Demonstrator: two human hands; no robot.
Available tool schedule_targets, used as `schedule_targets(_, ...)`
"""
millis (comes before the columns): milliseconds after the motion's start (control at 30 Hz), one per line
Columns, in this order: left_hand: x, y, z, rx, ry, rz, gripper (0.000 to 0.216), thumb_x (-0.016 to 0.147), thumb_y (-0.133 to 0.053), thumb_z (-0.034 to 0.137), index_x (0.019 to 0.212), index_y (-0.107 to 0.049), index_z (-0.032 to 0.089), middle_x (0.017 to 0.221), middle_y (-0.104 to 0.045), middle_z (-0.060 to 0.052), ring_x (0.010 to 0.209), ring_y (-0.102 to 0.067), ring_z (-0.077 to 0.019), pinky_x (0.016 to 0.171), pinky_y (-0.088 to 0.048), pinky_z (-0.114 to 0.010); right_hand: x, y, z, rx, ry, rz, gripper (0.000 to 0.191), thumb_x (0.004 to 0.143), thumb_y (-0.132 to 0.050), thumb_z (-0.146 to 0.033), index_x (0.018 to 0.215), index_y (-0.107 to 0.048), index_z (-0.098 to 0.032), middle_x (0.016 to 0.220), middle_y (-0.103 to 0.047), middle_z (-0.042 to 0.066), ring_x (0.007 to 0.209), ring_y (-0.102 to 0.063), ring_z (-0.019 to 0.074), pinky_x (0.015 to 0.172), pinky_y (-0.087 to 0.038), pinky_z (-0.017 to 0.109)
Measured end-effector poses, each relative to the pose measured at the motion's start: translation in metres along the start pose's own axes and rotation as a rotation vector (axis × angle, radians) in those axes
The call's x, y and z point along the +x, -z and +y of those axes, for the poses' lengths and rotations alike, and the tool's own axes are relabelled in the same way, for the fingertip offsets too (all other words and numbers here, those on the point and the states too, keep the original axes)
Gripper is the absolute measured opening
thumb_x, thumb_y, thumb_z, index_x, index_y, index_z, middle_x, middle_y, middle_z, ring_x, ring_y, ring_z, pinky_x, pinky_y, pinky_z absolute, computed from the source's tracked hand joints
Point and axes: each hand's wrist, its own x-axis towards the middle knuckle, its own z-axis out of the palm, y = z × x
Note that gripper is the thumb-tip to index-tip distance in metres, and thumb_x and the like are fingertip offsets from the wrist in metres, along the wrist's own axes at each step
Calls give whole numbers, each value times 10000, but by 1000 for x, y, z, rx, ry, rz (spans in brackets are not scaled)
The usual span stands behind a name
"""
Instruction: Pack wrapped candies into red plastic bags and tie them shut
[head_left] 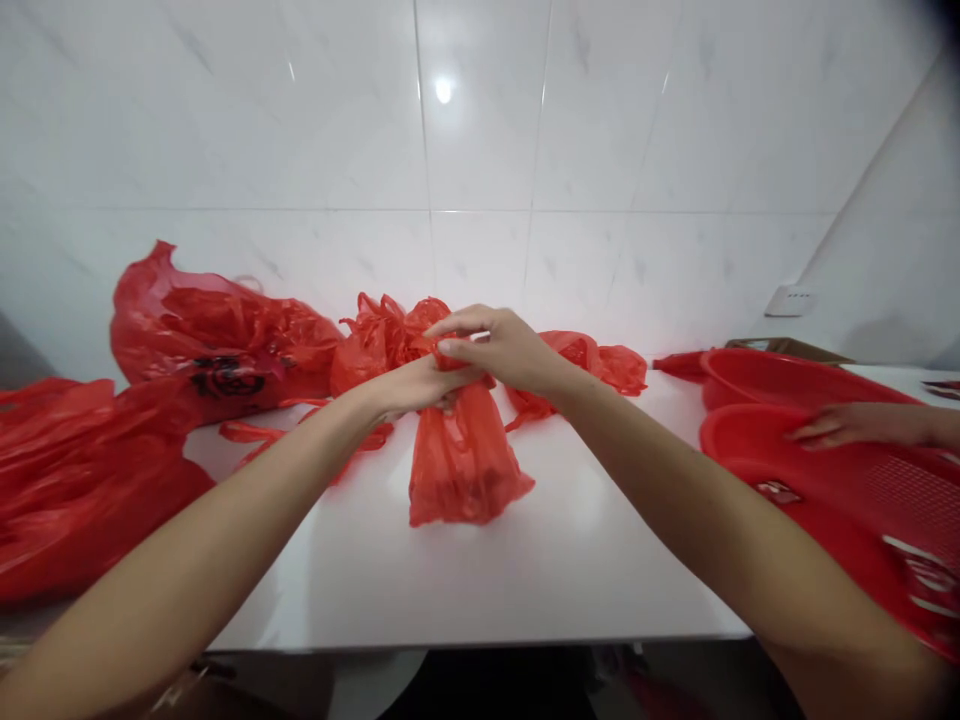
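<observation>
A small red plastic bag (469,465) hangs just above or touches the white table, with something darker showing through its lower part. Its neck is gathered in my left hand (426,385), whose fingers close around it below the top. Over the top of the bag, my right hand (499,345) has its thumb and fingers around the bunched plastic, close against the left hand. The hands partly hide the bag's upper end, so the exact finger grip there is hard to see.
Crumpled red bags (379,350) line the wall, with a large printed bag (225,340) and another bag (90,480) at left. Red plastic baskets (750,425) stand at right, where another person's hand (844,425) reaches in. A socket (790,300) is on the tiled wall.
</observation>
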Motion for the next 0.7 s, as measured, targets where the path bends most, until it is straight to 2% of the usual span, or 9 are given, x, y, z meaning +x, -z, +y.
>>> schedule_targets(100, 0, 1, -13, -127, 84, 106, 327, 819, -611, 490, 670, -578, 201, 538, -411, 46, 457, -410, -103, 498, -423, -261, -12, -9, 24, 11, -121, -16, 265, 863, -556, -268, 1109, -633, -205, 1090, -635, 44, 940, -593, 147, 843, -476, 331)
schedule_targets(167, -2, 3, -22, -159, 114, 131, 345, 819, -605, 504, 655, -554, 205, 501, -378, 60, 423, -383, -98, 484, -424, -259, -23, -14, 36, 27, -184, -13, 225, 864, -562, -283, 1058, -619, -184, 962, -641, 39, 829, -596, 139, 778, -494, 327)
schedule_targets(233, -7, 5, -28, -180, 134, 90, 369, 827, -587, 520, 636, -544, 208, 470, -400, 56, 410, -396, -103, 480, -429, -264, -33, -17, 38, 66, -172, 50, 132, 859, -570, -268, 944, -603, -173, 856, -620, 21, 772, -580, 128, 739, -494, 306)
schedule_targets(300, -14, 8, -32, -216, 137, 4, 359, 843, -562, 516, 664, -581, 206, 492, -519, 16, 452, -496, -132, 522, -464, -283, -44, -21, 31, 146, -122, 156, 89, 852, -586, -258, 887, -571, -178, 826, -598, 9, 764, -571, 119, 720, -489, 282)
schedule_targets(333, -18, 9, -33, -230, 124, -48, 340, 849, -554, 503, 699, -615, 204, 542, -591, -12, 493, -548, -150, 558, -483, -297, -48, -22, 25, 207, -99, 156, 98, 850, -598, -263, 894, -562, -184, 829, -595, 6, 763, -573, 116, 710, -488, 273)
schedule_targets(400, -25, 14, -34, -213, 62, -143, 305, 851, -554, 470, 761, -676, 206, 639, -670, -45, 578, -612, -176, 639, -506, -323, -56, -26, 14, 350, -67, 50, 126, 857, -607, -287, 926, -558, -193, 841, -598, 4, 755, -582, 113, 696, -491, 267)
schedule_targets(467, -31, 17, -32, -101, -22, -203, 269, 832, -586, 433, 752, -711, 209, 717, -698, -56, 659, -636, -191, 719, -510, -340, -61, -31, 10, 433, -57, -9, 136, 879, -586, -311, 960, -572, -202, 887, -611, 10, 794, -592, 116, 732, -495, 273)
schedule_targets(600, -34, 13, -32, 214, -118, -238, 150, 798, -616, 299, 848, -736, 223, 901, -720, -41, 730, -647, -187, 737, -507, -320, -63, -49, 32, 317, -220, 144, 224, 939, -466, -334, 1094, -586, -226, 996, -632, 18, 938, -581, 134, 860, -464, 307)
schedule_targets(700, -31, -1, -43, 513, -207, -4, 217, 740, -510, 82, 802, -673, 211, 790, -691, -3, 676, -613, -159, 611, -455, -262, -64, -63, 57, 245, -365, 95, 312, 954, -399, -344, 1196, -565, -238, 934, -631, 13, 858, -585, 145, 804, -473, 317)
